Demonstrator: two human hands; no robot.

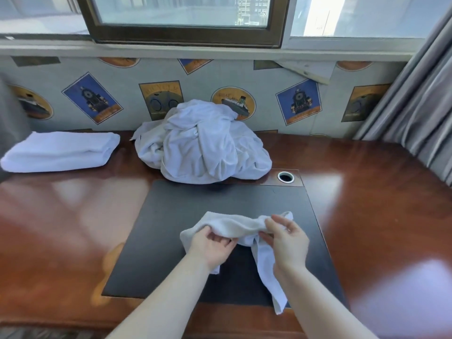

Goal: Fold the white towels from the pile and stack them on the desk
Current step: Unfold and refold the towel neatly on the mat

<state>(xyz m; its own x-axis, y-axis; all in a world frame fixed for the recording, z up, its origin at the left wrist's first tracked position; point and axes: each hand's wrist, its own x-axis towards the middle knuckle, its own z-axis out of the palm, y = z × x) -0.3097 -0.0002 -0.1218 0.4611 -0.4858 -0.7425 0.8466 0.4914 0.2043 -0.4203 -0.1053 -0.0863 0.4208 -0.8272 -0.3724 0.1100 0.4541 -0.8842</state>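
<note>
Glossy brown wood runs the length of our desk [367,216], with a dark mat [171,228] set into it in front of us, patterned wallpaper behind, a window above and a grey curtain [415,94] at the right edge. We hold one small white towel [232,226] bunched above the mat: our left hand [210,245] curls its fingers into the cloth near one end, and our right hand [286,241] pinches it near the other, so both hands are closed on the towel, and a loose tail hangs down toward the near edge of the desk. It is not folded yet; we judge that we are only finding its corners. One folded towel [61,151] already lies at the far left of the desk, the start of the stack. Behind the mat, against the wall, the pile [203,143] sits heaped and tangled, just beside a round cable hole [285,177]. By our reckoning most of the work is left to do.
</note>
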